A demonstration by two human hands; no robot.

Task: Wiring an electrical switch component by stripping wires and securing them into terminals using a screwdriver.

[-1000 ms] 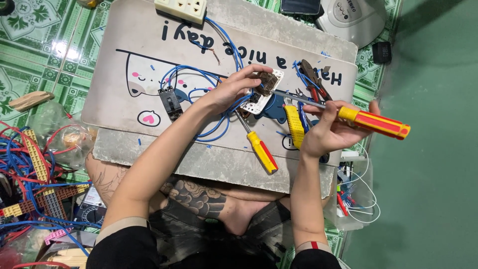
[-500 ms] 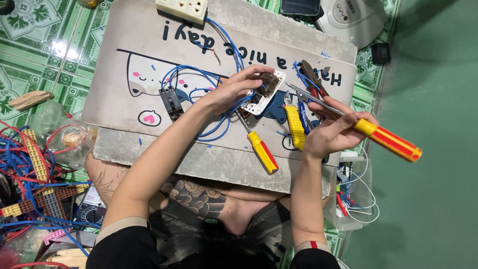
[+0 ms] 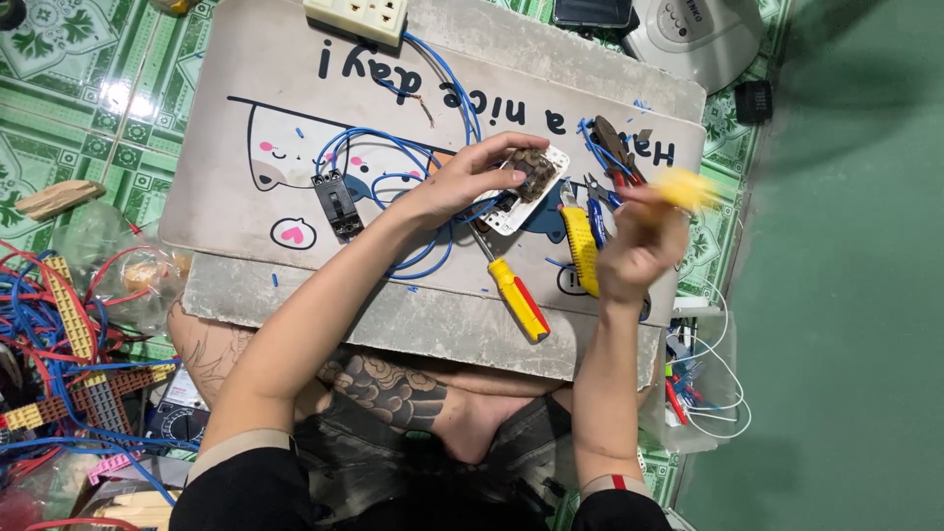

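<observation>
My left hand grips a white socket module with its brown back facing up, held just above a grey cartoon-printed board. Blue wires loop from the module across the board. My right hand is to the right of the module and holds a yellow-handled screwdriver. The screwdriver is blurred by motion and its tip cannot be made out.
On the board lie a second yellow and red screwdriver, a yellow-handled cutter, pliers, a black breaker and a beige power strip. Tangled red and blue wires pile at left; a clear parts box sits at right.
My right hand has swung the screwdriver from pointing out to the right to up near the pliers, closer to the module. The left hand stays on the socket module.
</observation>
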